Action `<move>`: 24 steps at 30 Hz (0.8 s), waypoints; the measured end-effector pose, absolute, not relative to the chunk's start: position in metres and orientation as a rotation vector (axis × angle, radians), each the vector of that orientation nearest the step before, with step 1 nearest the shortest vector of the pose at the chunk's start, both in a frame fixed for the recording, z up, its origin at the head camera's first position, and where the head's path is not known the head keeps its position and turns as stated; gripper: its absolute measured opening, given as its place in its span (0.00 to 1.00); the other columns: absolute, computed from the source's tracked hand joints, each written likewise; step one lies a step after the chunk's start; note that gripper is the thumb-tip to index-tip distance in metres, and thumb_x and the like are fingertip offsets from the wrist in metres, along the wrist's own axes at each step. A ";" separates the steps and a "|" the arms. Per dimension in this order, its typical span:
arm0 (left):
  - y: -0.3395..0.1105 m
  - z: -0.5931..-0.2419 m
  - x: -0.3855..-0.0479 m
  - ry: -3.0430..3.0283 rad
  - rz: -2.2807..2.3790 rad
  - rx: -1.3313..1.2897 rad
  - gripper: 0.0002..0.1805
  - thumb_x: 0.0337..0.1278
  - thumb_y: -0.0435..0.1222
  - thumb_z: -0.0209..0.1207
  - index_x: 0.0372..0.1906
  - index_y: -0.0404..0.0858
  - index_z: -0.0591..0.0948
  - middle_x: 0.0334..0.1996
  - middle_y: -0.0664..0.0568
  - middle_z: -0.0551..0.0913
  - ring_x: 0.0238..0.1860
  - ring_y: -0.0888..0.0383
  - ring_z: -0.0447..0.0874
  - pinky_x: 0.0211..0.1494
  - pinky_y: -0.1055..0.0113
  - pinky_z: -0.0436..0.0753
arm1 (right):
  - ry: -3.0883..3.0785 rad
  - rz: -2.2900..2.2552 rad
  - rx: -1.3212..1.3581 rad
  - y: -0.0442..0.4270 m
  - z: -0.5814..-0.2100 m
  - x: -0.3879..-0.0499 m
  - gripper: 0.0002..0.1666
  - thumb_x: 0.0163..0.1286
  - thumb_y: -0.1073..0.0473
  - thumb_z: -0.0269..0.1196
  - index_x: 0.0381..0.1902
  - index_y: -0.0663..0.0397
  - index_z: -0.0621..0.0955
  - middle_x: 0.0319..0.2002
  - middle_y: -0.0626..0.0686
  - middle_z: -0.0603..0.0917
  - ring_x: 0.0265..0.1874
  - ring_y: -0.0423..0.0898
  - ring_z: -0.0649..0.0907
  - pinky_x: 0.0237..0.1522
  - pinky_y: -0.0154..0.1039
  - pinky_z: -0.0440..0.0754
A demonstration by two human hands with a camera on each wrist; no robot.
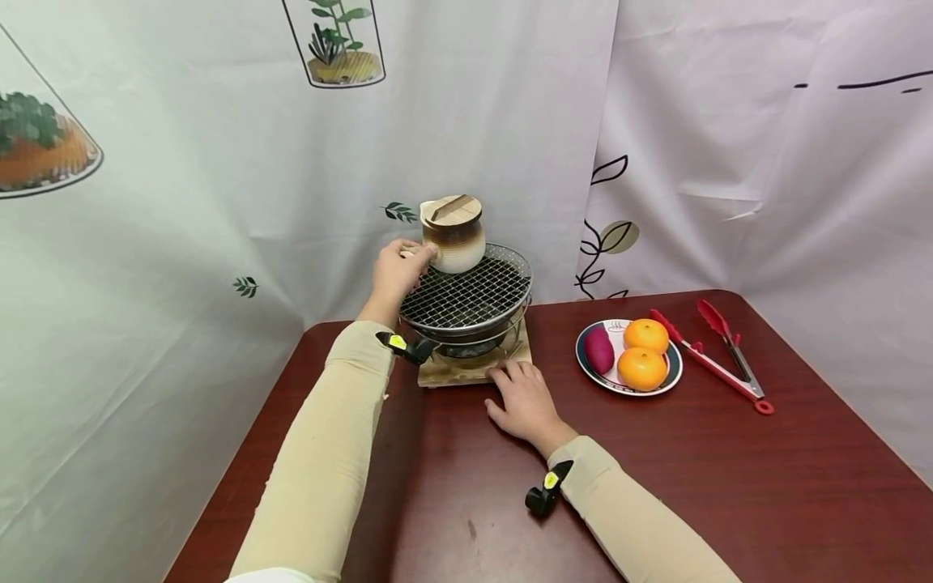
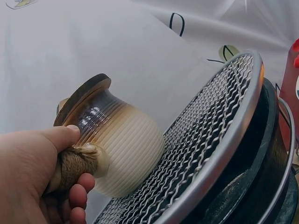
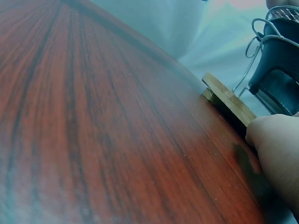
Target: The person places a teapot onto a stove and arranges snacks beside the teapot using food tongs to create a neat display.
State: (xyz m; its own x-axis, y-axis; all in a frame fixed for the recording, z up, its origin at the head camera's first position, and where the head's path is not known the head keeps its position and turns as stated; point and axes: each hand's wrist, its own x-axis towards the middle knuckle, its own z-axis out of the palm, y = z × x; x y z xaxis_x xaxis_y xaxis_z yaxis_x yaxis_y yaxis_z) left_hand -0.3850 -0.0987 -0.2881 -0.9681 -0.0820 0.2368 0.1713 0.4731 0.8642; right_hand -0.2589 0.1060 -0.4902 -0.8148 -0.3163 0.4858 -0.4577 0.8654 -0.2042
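A ceramic pot [image 1: 461, 246] with a wooden lid [image 1: 456, 211] is at the back part of a round wire grill [image 1: 474, 295]. My left hand [image 1: 397, 274] grips its rope-wrapped handle [image 2: 78, 166], thumb on top, in the left wrist view. The pot's underside meets or hovers just over the mesh; which one I cannot tell. Below the grill is a dark bowl in a wire stand on a wooden board [image 1: 445, 373]. My right hand [image 1: 526, 406] rests at the board's front edge, fingertips touching it, fingers relaxed; the right wrist view shows only part of that hand [image 3: 279, 154].
Right of the grill, a plate [image 1: 583, 360] holds two orange fruits [image 1: 642, 369] and a purple oval item [image 1: 599, 351]. Red-handled tongs [image 1: 722, 372] lie beside it, spread apart. A patterned cloth [image 1: 510, 121] hangs behind the brown table [image 1: 656, 478].
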 end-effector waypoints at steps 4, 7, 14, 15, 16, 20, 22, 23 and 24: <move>-0.100 -0.288 -0.388 -2.438 -1.536 -0.100 0.22 0.60 0.50 0.67 0.49 0.38 0.82 0.28 0.44 0.85 0.21 0.55 0.79 0.22 0.70 0.76 | -2.582 0.447 0.567 0.107 -0.488 -0.259 0.26 0.64 0.48 0.67 0.58 0.50 0.81 0.55 0.56 0.77 0.54 0.57 0.74 0.62 0.57 0.68; -0.101 -0.288 -0.391 -2.425 -1.558 -0.103 0.21 0.61 0.50 0.67 0.49 0.38 0.82 0.27 0.48 0.84 0.23 0.54 0.81 0.23 0.70 0.76 | -2.581 0.452 0.564 0.108 -0.487 -0.259 0.26 0.64 0.48 0.67 0.58 0.50 0.81 0.55 0.56 0.78 0.54 0.57 0.74 0.62 0.57 0.68; -0.105 -0.288 -0.397 -2.434 -1.587 -0.066 0.19 0.63 0.48 0.65 0.49 0.38 0.81 0.32 0.44 0.86 0.27 0.50 0.84 0.22 0.69 0.77 | -2.602 0.460 0.566 0.108 -0.488 -0.259 0.26 0.65 0.48 0.67 0.58 0.49 0.81 0.56 0.56 0.77 0.55 0.57 0.73 0.63 0.57 0.67; -0.105 -0.288 -0.397 -2.432 -1.588 -0.060 0.19 0.64 0.48 0.65 0.49 0.38 0.80 0.32 0.44 0.86 0.26 0.50 0.84 0.22 0.69 0.76 | -2.605 0.457 0.565 0.107 -0.488 -0.259 0.26 0.65 0.48 0.67 0.58 0.49 0.81 0.56 0.56 0.77 0.55 0.57 0.73 0.64 0.57 0.67; -0.106 -0.288 -0.399 -2.422 -1.598 -0.051 0.18 0.65 0.47 0.64 0.49 0.39 0.80 0.31 0.45 0.85 0.25 0.51 0.83 0.21 0.69 0.76 | -2.607 0.454 0.564 0.107 -0.488 -0.259 0.25 0.65 0.48 0.67 0.58 0.49 0.81 0.56 0.55 0.77 0.55 0.57 0.73 0.64 0.57 0.67; -0.110 -0.288 -0.403 -2.375 -1.657 -0.031 0.15 0.67 0.45 0.63 0.47 0.39 0.77 0.26 0.49 0.82 0.19 0.57 0.78 0.20 0.68 0.75 | -2.609 0.438 0.560 0.107 -0.489 -0.260 0.25 0.65 0.47 0.66 0.58 0.48 0.80 0.56 0.55 0.77 0.55 0.56 0.73 0.64 0.57 0.68; -0.112 -0.288 -0.406 -2.362 -1.679 -0.031 0.14 0.67 0.44 0.63 0.47 0.40 0.76 0.25 0.51 0.80 0.18 0.60 0.76 0.20 0.69 0.74 | -2.609 0.434 0.559 0.107 -0.489 -0.260 0.26 0.65 0.47 0.66 0.59 0.48 0.80 0.56 0.55 0.77 0.55 0.56 0.74 0.64 0.57 0.68; -0.113 -0.288 -0.407 -2.361 -1.683 -0.030 0.13 0.67 0.44 0.62 0.46 0.40 0.76 0.25 0.51 0.80 0.17 0.60 0.75 0.20 0.69 0.74 | -2.607 0.433 0.560 0.106 -0.489 -0.259 0.26 0.65 0.47 0.66 0.58 0.48 0.81 0.56 0.55 0.78 0.55 0.56 0.74 0.64 0.57 0.68; -0.114 -0.288 -0.408 -2.362 -1.685 -0.027 0.13 0.68 0.44 0.62 0.46 0.41 0.75 0.25 0.51 0.80 0.17 0.61 0.75 0.20 0.69 0.74 | -2.601 0.434 0.561 0.106 -0.490 -0.259 0.26 0.64 0.47 0.66 0.58 0.48 0.81 0.56 0.55 0.78 0.55 0.57 0.74 0.63 0.57 0.68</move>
